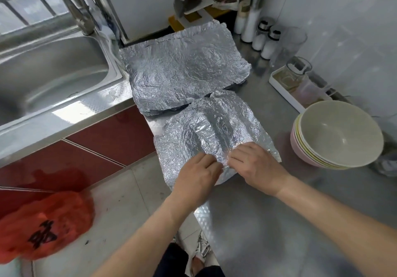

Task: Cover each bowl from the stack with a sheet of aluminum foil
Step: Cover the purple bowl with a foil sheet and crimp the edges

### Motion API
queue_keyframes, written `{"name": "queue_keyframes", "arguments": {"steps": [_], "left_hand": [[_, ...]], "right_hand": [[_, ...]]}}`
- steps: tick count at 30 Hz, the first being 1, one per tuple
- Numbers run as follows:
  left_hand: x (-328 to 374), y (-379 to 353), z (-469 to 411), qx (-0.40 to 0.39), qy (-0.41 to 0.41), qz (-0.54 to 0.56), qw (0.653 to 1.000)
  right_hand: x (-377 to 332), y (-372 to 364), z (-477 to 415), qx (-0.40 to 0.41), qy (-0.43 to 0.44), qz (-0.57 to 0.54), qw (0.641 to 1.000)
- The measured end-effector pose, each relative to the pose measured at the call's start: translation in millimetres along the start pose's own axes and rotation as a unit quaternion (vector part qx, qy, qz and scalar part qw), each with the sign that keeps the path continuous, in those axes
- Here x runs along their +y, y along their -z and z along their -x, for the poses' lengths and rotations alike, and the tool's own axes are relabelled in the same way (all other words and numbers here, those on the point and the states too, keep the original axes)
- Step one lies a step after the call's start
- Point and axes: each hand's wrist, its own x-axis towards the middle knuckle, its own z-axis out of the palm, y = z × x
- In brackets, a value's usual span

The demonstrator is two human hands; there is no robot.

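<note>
A crumpled foil sheet (211,130) lies over a hidden bowl near the steel counter's front edge. My left hand (197,174) and my right hand (254,165) meet at the sheet's near edge, fingers curled and pinching the foil. Behind it a larger foil sheet (184,70) shows two round bulges, with whatever is underneath hidden. A stack of several uncovered bowls (337,135), pale green on top and pink at the bottom, stands to the right.
A steel sink (49,72) with a tap lies at the left. Shakers and jars (264,38), a clear glass and a white tray (300,85) line the back right wall. An orange plastic bag (43,223) hangs low at the left, over the tiled floor.
</note>
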Motion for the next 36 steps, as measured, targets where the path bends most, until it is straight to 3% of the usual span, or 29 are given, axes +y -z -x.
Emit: {"name": "queue_keyframes", "arguments": {"steps": [4, 9, 15, 21, 30, 36], "left_hand": [[9, 14, 0, 0.023, 0.030, 0.047, 0.998], [-9, 25, 3, 0.025, 0.034, 0.075, 0.996], [-24, 20, 10, -0.010, 0.016, 0.064, 0.998], [-34, 14, 7, -0.002, -0.028, 0.031, 0.999], [-31, 1, -5, 0.016, -0.041, -0.004, 0.999], [-24, -5, -10, 0.020, -0.052, -0.027, 0.998]], "right_hand": [[0, 9, 9, -0.026, -0.098, -0.050, 0.994], [-29, 5, 5, 0.012, -0.175, -0.170, 0.970], [-42, -15, 4, 0.001, -0.187, -0.135, 0.973], [-32, -18, 2, 0.041, -0.172, -0.092, 0.980], [-10, -4, -4, 0.009, -0.209, -0.152, 0.966], [-15, -12, -9, -0.003, -0.172, -0.135, 0.976]]}}
